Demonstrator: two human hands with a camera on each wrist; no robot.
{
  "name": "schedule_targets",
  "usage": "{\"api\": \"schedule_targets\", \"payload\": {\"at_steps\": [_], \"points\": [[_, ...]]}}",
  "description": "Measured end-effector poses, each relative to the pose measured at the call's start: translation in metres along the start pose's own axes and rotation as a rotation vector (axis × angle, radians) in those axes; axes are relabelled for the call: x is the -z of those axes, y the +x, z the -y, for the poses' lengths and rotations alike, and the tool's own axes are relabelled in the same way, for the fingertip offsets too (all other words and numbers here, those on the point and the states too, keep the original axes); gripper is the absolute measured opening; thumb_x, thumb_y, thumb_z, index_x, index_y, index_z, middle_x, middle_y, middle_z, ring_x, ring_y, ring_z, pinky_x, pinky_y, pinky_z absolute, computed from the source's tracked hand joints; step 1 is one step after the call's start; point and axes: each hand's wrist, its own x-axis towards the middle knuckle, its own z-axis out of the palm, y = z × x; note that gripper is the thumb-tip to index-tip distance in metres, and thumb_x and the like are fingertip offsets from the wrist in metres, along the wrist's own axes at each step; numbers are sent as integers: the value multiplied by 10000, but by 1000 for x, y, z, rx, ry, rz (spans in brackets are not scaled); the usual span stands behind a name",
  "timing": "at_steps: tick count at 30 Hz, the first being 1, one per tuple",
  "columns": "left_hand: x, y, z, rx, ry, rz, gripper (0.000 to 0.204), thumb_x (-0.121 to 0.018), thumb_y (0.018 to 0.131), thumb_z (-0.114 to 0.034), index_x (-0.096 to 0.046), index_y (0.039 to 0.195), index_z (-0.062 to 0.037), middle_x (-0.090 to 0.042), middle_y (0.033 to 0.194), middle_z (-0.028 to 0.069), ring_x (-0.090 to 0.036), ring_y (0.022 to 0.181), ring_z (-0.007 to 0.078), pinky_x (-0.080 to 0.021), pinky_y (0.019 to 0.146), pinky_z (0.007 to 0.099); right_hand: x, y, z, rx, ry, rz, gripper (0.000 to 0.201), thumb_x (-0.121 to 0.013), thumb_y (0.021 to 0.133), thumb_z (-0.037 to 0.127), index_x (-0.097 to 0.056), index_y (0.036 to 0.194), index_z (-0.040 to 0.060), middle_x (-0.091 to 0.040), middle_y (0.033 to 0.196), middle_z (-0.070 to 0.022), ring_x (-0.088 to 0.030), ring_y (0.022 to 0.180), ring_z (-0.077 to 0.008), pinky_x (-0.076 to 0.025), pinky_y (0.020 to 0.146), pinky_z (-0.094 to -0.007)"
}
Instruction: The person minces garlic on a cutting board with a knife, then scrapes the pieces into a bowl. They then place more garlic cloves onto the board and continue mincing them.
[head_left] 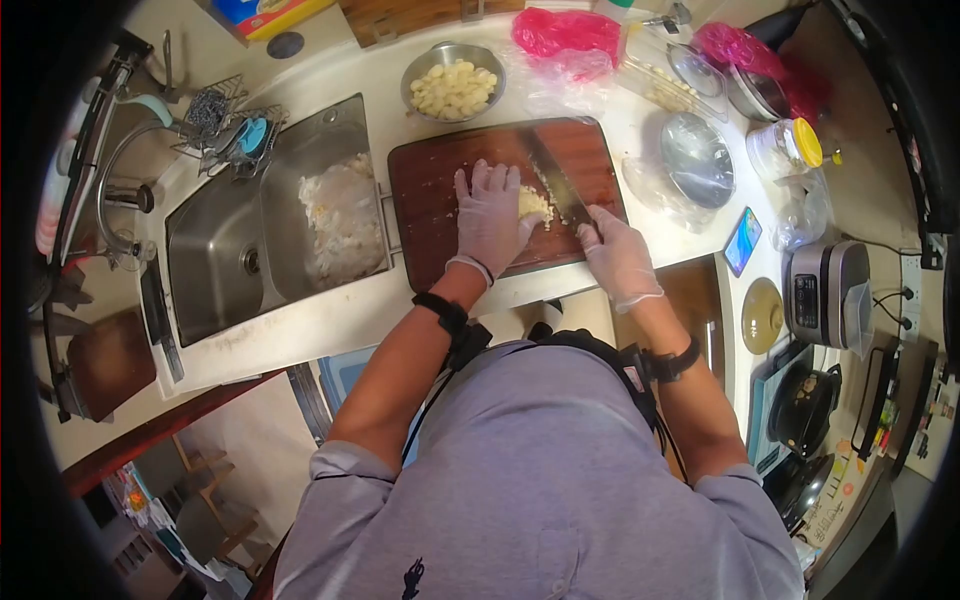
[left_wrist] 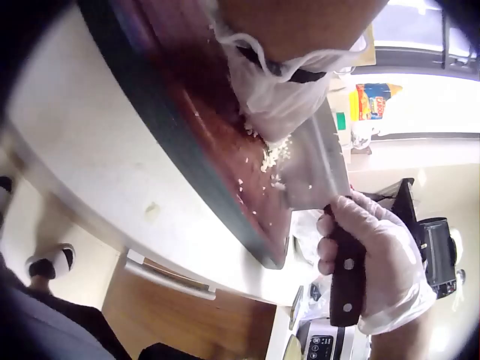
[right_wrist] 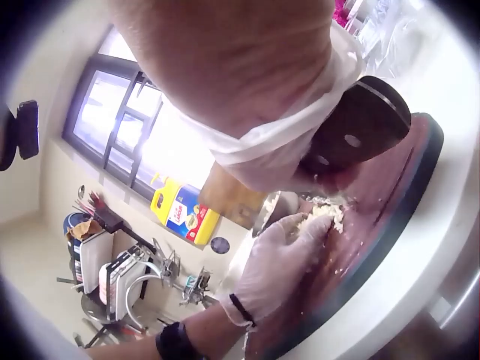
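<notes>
My right hand (head_left: 617, 258), in a clear plastic glove, grips the dark riveted handle (left_wrist: 347, 281) of a cleaver (head_left: 556, 178). The broad blade slants away across the right part of a reddish-brown cutting board (head_left: 425, 170). Left of the blade lies a small heap of chopped garlic (head_left: 537, 205), with bits scattered on the wood. My left hand (head_left: 487, 215), gloved too, rests on the board with fingers stretched away from me and thumb beside the heap. In the right wrist view, the left thumb and fingertips touch the chopped garlic (right_wrist: 330, 214).
Behind the board stands a metal bowl of peeled garlic cloves (head_left: 455, 90). A double sink (head_left: 215, 262) is at the left, with pale scraps in its right basin. Bags, a covered bowl (head_left: 697, 160), a jar (head_left: 785, 148) and a phone (head_left: 743, 241) lie to the right.
</notes>
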Motion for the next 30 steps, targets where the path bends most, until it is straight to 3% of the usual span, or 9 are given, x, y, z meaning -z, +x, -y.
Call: {"api": "schedule_targets", "payload": {"at_steps": [3, 4, 8, 10, 16, 19, 23, 29, 30], "points": [[-4, 9, -1, 28, 10, 24, 637, -710, 843, -469, -591, 1310, -51, -562, 1311, 117, -425, 1312, 341, -261, 1135, 574, -4, -5, 4, 0, -48, 111, 331, -577, 948, 181, -624, 1225, 6, -678, 1062, -268, -632, 1053, -422, -495, 921, -483], [-4, 10, 0, 60, -18, 8, 575, -715, 850, -433, -619, 1278, -61, -591, 1278, 105, -445, 1293, 332, -270, 1130, 571, -11, -4, -1, 91, -55, 71, 294, -574, 942, 170, -619, 1176, -2, -676, 1014, -267, -634, 1006, -439, -497, 890, -505], [1, -3, 16, -13, -158, -44, 564, -733, 847, -387, -604, 1283, -53, -566, 1308, 110, -431, 1309, 345, -275, 1125, 574, -9, -4, 8, 50, -21, 67, 290, -567, 948, 177, -622, 1172, 1, -670, 1028, -277, -633, 991, -455, -504, 877, -505], [4, -17, 25, -56, -184, -167, 650, -725, 838, -433, -554, 1324, -36, -517, 1349, 139, -412, 1325, 363, -254, 1132, 581, -15, -5, 8, 57, 43, -79, 289, -557, 954, 182, -619, 1165, -6, -665, 1028, -287, -633, 975, -465, -506, 865, -514], [0, -44, 38, 13, -114, -56, 839, -757, 814, -471, -417, 1451, -45, -421, 1436, 176, -352, 1379, 383, -216, 1161, 564, -25, 2, 11, 142, -4, 3, 304, -550, 957, 176, -604, 1177, -26, -659, 1030, -298, -633, 975, -463, -505, 859, -518], [-2, -49, 40, 17, -144, -51, 869, -746, 819, -496, -390, 1465, -37, -418, 1435, 170, -331, 1398, 382, -209, 1164, 567, -18, -1, 20, 79, -8, -25, 305, -552, 954, 169, -601, 1182, -27, -659, 1026, -298, -634, 970, -462, -506, 857, -515], [-4, -51, 40, 19, -139, -85, 863, -744, 820, -493, -395, 1457, -27, -417, 1433, 155, -331, 1396, 371, -208, 1168, 563, -23, 3, 17, 177, 4, -26, 304, -557, 951, 167, -603, 1180, -28, -661, 1018, -297, -633, 966, -466, -505, 858, -518], [-3, -50, 39, 22, -133, -67, 841, -750, 818, -469, -408, 1440, -19, -422, 1418, 139, -349, 1369, 355, -225, 1167, 551, -30, 3, 23, 128, -12, -74, 306, -555, 947, 157, -606, 1193, -19, -660, 1014, -301, -635, 955, -470, -505, 851, -527], [-2, -50, 38, 24, -136, -55, 835, -747, 822, -466, -408, 1440, -19, -421, 1417, 138, -354, 1361, 355, -229, 1165, 550, -32, 3, 23, 138, -25, -17, 315, -557, 946, 155, -605, 1204, -19, -662, 1017, -298, -637, 956, -468, -506, 853, -526]]}}
